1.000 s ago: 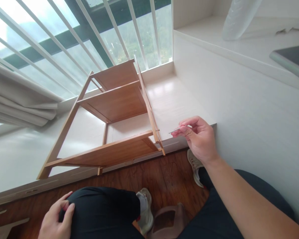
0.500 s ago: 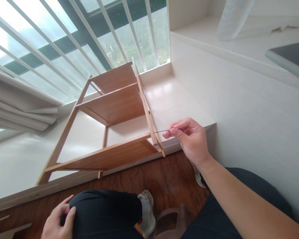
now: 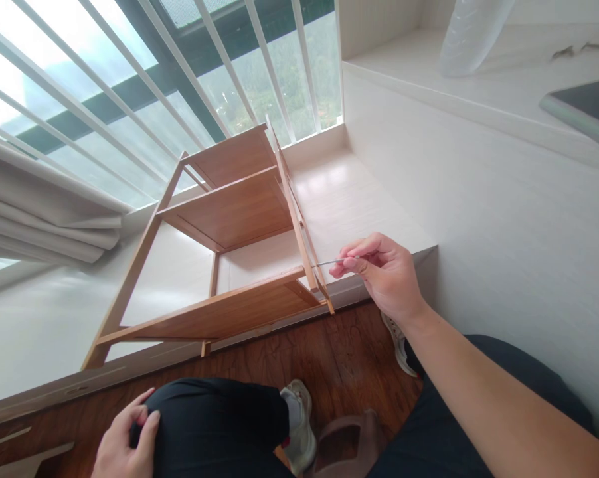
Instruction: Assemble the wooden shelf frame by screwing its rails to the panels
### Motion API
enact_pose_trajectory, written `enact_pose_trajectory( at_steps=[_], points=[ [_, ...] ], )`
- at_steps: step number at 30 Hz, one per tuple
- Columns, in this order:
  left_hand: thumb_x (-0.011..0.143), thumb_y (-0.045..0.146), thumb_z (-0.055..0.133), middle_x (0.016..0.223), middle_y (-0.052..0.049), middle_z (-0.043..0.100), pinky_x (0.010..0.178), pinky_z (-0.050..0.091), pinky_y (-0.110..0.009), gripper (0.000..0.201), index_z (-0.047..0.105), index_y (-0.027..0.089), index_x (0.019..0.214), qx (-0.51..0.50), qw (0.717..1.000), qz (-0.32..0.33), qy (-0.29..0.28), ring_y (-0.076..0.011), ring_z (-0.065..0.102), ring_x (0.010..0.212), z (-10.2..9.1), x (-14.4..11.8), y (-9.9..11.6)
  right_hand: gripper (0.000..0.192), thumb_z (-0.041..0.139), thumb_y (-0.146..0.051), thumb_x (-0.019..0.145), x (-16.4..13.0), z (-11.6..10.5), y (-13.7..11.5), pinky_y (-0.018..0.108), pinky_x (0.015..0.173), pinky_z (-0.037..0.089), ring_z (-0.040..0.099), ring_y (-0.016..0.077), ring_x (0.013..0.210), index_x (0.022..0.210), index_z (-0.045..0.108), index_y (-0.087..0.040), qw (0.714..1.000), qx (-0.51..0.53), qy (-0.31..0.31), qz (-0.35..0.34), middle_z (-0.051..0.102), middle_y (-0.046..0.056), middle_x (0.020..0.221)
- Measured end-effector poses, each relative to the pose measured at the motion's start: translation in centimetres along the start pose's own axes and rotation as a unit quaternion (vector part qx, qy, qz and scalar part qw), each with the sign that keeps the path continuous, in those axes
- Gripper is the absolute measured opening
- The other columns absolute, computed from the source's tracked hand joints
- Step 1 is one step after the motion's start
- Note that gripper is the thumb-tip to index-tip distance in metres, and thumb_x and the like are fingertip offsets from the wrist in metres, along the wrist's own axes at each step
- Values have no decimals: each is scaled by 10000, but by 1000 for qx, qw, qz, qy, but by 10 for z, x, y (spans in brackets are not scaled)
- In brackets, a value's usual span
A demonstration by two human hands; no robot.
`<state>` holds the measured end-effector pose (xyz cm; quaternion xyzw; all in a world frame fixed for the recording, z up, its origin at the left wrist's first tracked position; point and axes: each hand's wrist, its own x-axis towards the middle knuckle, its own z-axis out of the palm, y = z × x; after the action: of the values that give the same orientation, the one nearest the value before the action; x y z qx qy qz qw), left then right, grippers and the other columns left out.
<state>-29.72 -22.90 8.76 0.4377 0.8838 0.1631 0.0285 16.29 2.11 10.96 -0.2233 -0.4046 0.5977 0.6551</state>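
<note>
Head view: right hand (image 3: 386,275) pinches thin metal key (image 3: 329,261) against wooden shelf (image 3: 230,219); left hand (image 3: 125,445) open.

The shelf rack (image 3: 230,219) is smooth, warm-toned wood, the thin tool (image 3: 329,261) bare metal, the ledge (image 3: 349,199) glossy white.

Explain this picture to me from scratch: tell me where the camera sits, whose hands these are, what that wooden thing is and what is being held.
The camera is worn on a person's head and looks down past their knees, so both hands are their own. There is no machine here. The right hand pinches a thin metal tool between its fingers; the tool's tip meets the side frame of a wooden shelf rack. The rack has three boards and stands on a pale ledge by a barred window. The left hand rests on the person's knee, holding nothing. Below are a dark wood floor and the person's shoes. A folded curtain hangs at the left.
</note>
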Motion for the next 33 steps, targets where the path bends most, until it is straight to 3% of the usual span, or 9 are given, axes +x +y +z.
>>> enact_pose_trajectory(
  at_steps=[15,25,33],
  points=[
    [846,662,478,1354,-84,737,989,494,-491,392,463,274,789,7,1000,-9,-12,-339,680,1119,-3,-3,11,161,926,-240,821,12,-6,-9,389,739,713,811,209,763,815,768,-212,993,-77,-41,-78,815,37,880],
    [861,671,457,1361,-87,729,1027,476,-484,404,448,273,791,-1,1000,-11,-6,-335,675,1147,-5,-6,15,354,930,-423,811,11,-10,-10,290,551,615,750,181,656,779,657,-199,994,-39,-64,81,784,31,758],
    [876,651,467,1364,-69,732,1005,485,-470,387,457,273,796,5,1000,-6,-9,-325,677,1131,-4,-5,16,394,871,-433,843,11,1,-24,223,474,535,684,139,560,757,564,-201,963,49,-97,248,733,-4,694]
  ],
)
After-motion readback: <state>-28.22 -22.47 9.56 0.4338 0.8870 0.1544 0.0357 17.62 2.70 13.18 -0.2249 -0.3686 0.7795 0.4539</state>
